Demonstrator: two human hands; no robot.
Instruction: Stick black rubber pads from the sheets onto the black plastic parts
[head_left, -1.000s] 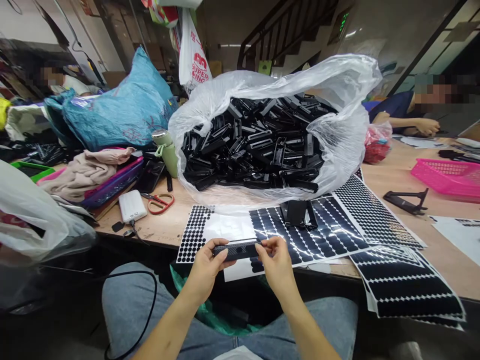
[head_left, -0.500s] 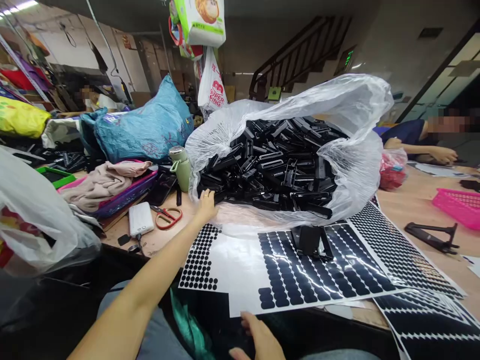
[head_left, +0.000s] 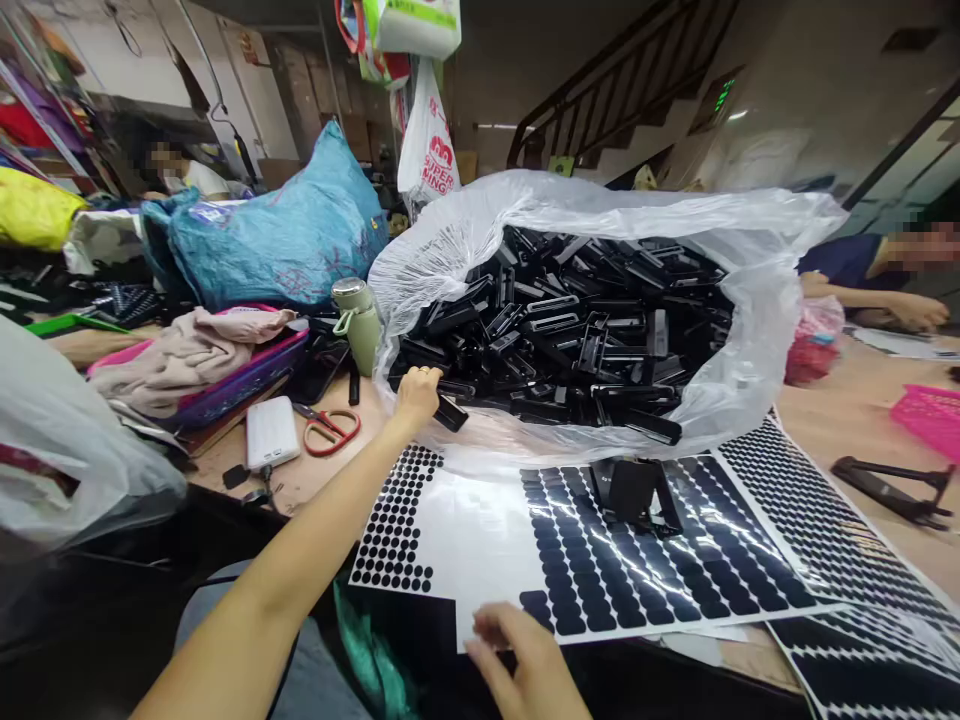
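At the left front lip of a clear plastic bag (head_left: 772, 300), my left hand (head_left: 418, 395) is closed on a black plastic part (head_left: 451, 413) that sticks out to its right. A heap of similar black plastic parts (head_left: 555, 320) fills the bag. My right hand (head_left: 529, 660) is low in front, over the near edge of a white sheet of black stickers (head_left: 480, 540). Its thumb and fingers are apart, with nothing between them. Farther right on that sheet lies a black plastic piece (head_left: 634, 495).
Left of the bag are a green flask (head_left: 361, 330), red-handled scissors (head_left: 330, 432), a white power bank (head_left: 271, 432) and a basket with cloth (head_left: 195, 360). More sticker sheets (head_left: 825, 520), a black stand-like part (head_left: 892, 490) and a pink basket (head_left: 930, 415) lie right. A person's arm (head_left: 885, 300) rests beyond.
My left hand has drawn a black plastic part partly out from the heap's left edge. My right hand has risen over the sheet's edge. The bag's mouth has sagged and spread to the right.
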